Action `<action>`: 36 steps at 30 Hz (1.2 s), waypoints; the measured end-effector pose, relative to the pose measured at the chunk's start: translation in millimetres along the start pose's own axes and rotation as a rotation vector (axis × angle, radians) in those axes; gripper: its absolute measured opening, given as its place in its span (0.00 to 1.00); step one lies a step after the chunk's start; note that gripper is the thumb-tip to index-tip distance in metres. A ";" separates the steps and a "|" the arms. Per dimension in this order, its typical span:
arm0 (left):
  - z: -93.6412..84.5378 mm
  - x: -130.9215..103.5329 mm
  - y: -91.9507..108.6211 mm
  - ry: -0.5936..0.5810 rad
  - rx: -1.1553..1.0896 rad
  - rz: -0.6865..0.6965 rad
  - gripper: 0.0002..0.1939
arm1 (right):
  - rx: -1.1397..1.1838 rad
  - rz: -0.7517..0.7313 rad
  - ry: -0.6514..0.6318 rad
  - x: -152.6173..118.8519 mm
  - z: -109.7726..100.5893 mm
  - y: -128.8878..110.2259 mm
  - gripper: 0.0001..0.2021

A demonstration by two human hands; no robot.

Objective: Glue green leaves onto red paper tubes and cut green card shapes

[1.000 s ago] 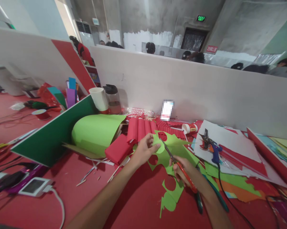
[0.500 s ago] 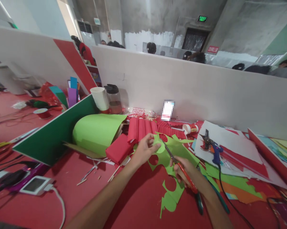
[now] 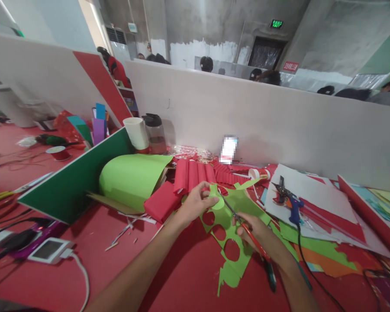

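Observation:
My left hand [image 3: 199, 201] pinches a light green paper sheet [image 3: 235, 199] near its far left edge, thumb on top. Several round holes are cut through the sheet, and its ragged lower end droops over the red table. Scissors [image 3: 255, 238] with red-orange handles are in my right hand [image 3: 249, 229]; their blades point away and to the left, reaching the paper beside my left thumb. Whether the blades are parted is hard to see. Under my right wrist, a dark green handle [image 3: 272, 277] of another tool lies on the table.
Red folded paper bundles [image 3: 162, 201] and a curved green sheet [image 3: 133, 180] lie left. A blue glue gun [image 3: 294, 208] rests on white sheets at right, its cord trailing forward. Behind stand a phone [image 3: 229, 149], a white cup [image 3: 136, 133] and a bottle [image 3: 155, 134].
The green sheet has shifted and flattened, so more of its round holes show below my hands. A thin strip at its far edge has lifted to the right. Both hands stay nearly in place.

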State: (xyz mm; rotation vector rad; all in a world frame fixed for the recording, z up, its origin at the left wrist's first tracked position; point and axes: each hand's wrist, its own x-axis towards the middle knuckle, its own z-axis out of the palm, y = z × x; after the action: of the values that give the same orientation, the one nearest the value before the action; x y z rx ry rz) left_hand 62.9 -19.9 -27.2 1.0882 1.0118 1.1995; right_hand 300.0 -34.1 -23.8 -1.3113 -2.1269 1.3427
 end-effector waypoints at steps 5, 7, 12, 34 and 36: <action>-0.2 0.6 -0.5 -0.006 0.012 0.025 0.22 | 0.030 0.005 0.000 3.0 3.0 10.4 0.15; -0.3 0.7 -0.8 -0.013 0.023 0.037 0.22 | 0.054 0.029 -0.010 3.3 4.1 11.9 0.17; -0.7 0.7 -1.1 -0.023 0.041 0.060 0.21 | 0.092 0.077 -0.037 1.0 2.8 2.8 0.20; -9.9 3.0 -4.2 -0.082 0.112 0.028 0.22 | 0.079 0.117 -0.062 -5.7 1.2 -0.4 0.10; -11.4 2.3 -2.5 -0.099 0.127 0.020 0.21 | 0.075 0.106 -0.053 -5.5 1.8 0.3 0.09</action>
State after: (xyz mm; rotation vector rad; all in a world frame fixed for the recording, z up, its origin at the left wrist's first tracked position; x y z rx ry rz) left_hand 52.4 -16.6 -31.9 1.2478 1.0139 1.0982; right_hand 301.9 -39.5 -23.9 -1.3901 -2.0454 1.5004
